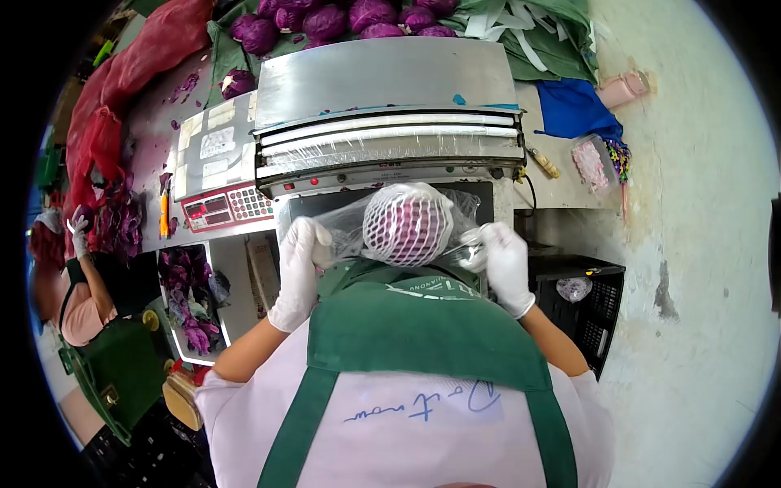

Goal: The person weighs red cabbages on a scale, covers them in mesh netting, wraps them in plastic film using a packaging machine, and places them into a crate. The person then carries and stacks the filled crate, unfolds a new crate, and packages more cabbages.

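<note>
L hand (303,264), gloved, has fingers bent together, pinching an edge of clear film (343,234); thumb/finger overlap hides the exact grip. R hand (504,264), also gloved, pinches the film's other side; fingers curled in, tips partly lost in the wrinkles, so can't tell how many touch it. Red cabbage (407,226) sits btwn the hands, just above the apron bib (423,325), in a white mesh sleeve (393,206); only purple patches show thru. Film reaches from each hand to the cabbage; how far it goes round the back, can't tell. Underside hidden too.

Wrapping machine (390,150) is right behind; dark plate (321,203) at its front mostly covered by cabbage, film & hands. Small lettering on machine unreadable. Scale (228,207) to the L, digits too blurry to read. Cabbage pile (325,24) cut off at top edge. Black crate (579,313) on the R, mostly in shadow, w/ a wrapped round item (574,289), contents unclear. Far L: co-worker (81,313), partly lost at the dark lens rim; gloved hand (79,232) raised by a purple piece, grip too small to tell.
</note>
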{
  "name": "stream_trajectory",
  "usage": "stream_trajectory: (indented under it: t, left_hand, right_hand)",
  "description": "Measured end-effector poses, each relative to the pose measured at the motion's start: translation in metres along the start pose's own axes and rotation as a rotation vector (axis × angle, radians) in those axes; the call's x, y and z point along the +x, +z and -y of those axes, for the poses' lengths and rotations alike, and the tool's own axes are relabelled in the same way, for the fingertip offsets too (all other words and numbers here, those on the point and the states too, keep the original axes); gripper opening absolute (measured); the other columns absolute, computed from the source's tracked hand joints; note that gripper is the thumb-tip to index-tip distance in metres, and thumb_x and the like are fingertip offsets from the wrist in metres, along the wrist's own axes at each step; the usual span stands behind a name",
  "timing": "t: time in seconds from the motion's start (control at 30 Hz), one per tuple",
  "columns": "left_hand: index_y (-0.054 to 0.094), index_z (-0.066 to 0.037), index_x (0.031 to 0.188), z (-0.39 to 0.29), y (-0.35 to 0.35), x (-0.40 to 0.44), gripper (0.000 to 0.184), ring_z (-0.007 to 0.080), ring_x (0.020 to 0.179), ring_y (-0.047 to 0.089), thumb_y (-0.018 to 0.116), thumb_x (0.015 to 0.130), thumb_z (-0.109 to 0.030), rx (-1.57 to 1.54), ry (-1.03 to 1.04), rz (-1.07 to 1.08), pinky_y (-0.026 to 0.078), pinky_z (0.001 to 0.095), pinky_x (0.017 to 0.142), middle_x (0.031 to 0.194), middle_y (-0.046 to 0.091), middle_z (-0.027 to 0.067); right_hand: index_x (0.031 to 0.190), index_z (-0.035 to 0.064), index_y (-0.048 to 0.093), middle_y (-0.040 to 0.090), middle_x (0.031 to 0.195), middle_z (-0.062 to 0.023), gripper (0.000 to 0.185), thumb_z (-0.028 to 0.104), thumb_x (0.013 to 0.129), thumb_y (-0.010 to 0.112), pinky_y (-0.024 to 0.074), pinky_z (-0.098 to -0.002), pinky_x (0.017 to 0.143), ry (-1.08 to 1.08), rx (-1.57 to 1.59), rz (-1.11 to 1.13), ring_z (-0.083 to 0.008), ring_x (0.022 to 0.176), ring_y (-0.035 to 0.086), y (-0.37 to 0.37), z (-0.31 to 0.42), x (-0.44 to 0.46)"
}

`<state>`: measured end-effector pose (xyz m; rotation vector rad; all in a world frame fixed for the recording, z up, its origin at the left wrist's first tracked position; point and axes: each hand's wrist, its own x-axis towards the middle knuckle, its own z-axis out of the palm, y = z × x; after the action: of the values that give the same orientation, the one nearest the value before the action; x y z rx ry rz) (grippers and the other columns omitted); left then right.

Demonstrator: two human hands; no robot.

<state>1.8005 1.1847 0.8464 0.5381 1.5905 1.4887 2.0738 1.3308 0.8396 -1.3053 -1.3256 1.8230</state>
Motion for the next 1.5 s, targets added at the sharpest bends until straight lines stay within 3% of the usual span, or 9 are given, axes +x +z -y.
stream_trajectory:
  t: [0.3,0.4,0.63,0.73,0.83,0.97,1.1,1.23,1.5]
  left_hand:
    - [0.064,-0.008,0.097,0.103,-0.023,-0.024,0.031,0.017,0.086,0.059,0.049,0.096,-0.035,0.04,-0.813,-0.232,0.048,0.0303,0.08,0.108,0.064,0.0064]
    - [0.065,0.002,0.103,0.145,0.027,-0.005,0.027,0.0142,0.083,0.06,0.05,0.094,-0.019,0.415,-0.462,0.169,0.048,0.0293,0.076,0.09,0.066,0.0048]
    - [0.056,-0.001,0.12,0.158,0.06,-0.001,0.04,0.0187,0.102,0.058,0.046,0.094,-0.03,0.262,-0.271,0.612,0.047,0.0336,0.091,0.111,0.062,0.0099]
    - [0.053,-0.002,0.123,0.135,0.045,-0.01,0.046,0.0204,0.106,0.056,0.044,0.094,-0.036,0.035,-0.45,0.704,0.046,0.0354,0.094,0.115,0.06,0.011]
    - [0.051,-0.002,0.126,0.109,0.031,-0.01,0.052,0.0221,0.11,0.055,0.041,0.094,-0.041,-0.167,-0.634,0.797,0.045,0.0371,0.096,0.119,0.057,0.012]
    - [0.047,-0.003,0.13,0.071,0.018,-0.005,0.059,0.0243,0.114,0.053,0.038,0.094,-0.049,-0.322,-0.815,0.858,0.043,0.0394,0.1,0.125,0.054,0.0134]
    - [0.044,-0.003,0.134,0.039,0.011,-0.005,0.067,0.0266,0.119,0.051,0.036,0.093,-0.056,-0.419,-0.935,0.845,0.042,0.0418,0.103,0.13,0.052,0.0149]
    - [0.041,-0.003,0.137,0.0,0.019,-0.026,0.075,0.0289,0.124,0.049,0.033,0.093,-0.064,-0.614,-0.928,0.772,0.041,0.0441,0.106,0.136,0.049,0.0163]
    - [0.025,-0.008,0.149,0.038,0.207,-0.054,0.07,0.0277,0.138,0.033,0.026,0.099,-0.057,-0.104,-0.824,0.978,0.026,0.0444,0.115,0.149,0.034,0.0139]
  right_hand:
    - [0.094,0.0031,0.063,0.067,0.083,-0.006,0.031,0.027,0.1,0.045,0.0421,-0.0232,0.048,0.573,0.069,0.011,-0.0087,0.052,0.049,-0.056,-0.123,0.012]
    - [0.103,0.002,0.065,0.068,0.092,-0.0069,0.028,0.021,0.099,0.045,0.05,-0.0282,0.069,-0.143,-0.435,0.29,-0.0159,0.075,0.061,-0.021,-0.208,0.031]
    - [0.106,0.0066,0.063,0.064,0.11,-0.0134,0.023,0.019,0.097,0.046,0.0495,-0.0319,0.085,0.557,0.743,0.018,-0.0227,0.099,0.061,0.042,-0.109,0.005]
    - [0.095,0.0078,0.063,0.061,0.092,-0.0094,0.01,0.015,0.089,0.061,0.0508,-0.0312,0.06,-0.536,-0.606,0.091,-0.0241,0.073,0.063,0.051,-0.066,0.002]
    - [0.081,0.0076,0.062,0.061,0.086,-0.0073,0.01,0.014,0.084,0.069,0.0471,-0.0306,0.048,-0.953,-0.53,-0.114,-0.0219,0.053,0.058,0.083,-0.016,-0.001]
    - [0.091,0.0078,0.067,0.064,0.101,-0.0087,0.03,0.037,0.091,0.06,0.0489,-0.0351,0.084,-0.932,-0.081,0.442,-0.0243,0.092,0.062,0.105,0.033,-0.002]
    - [0.11,-0.0025,0.057,0.06,0.114,-0.0133,0.04,0.035,0.097,0.052,0.0406,-0.0348,0.1,-0.087,0.503,1.099,-0.0217,0.108,0.057,0.112,0.046,-0.029]
    - [0.111,-0.0027,0.054,0.061,0.107,-0.0113,0.023,0.013,0.1,0.042,0.0467,-0.0319,0.094,-0.058,0.733,0.626,-0.019,0.101,0.06,0.084,0.008,-0.05]
    - [0.143,-0.0002,0.031,0.035,0.146,-0.0141,0.081,0.058,0.09,0.053,0.0255,-0.0364,0.114,-0.299,0.161,-0.174,-0.0234,0.136,0.034,-0.092,-0.078,-0.117]
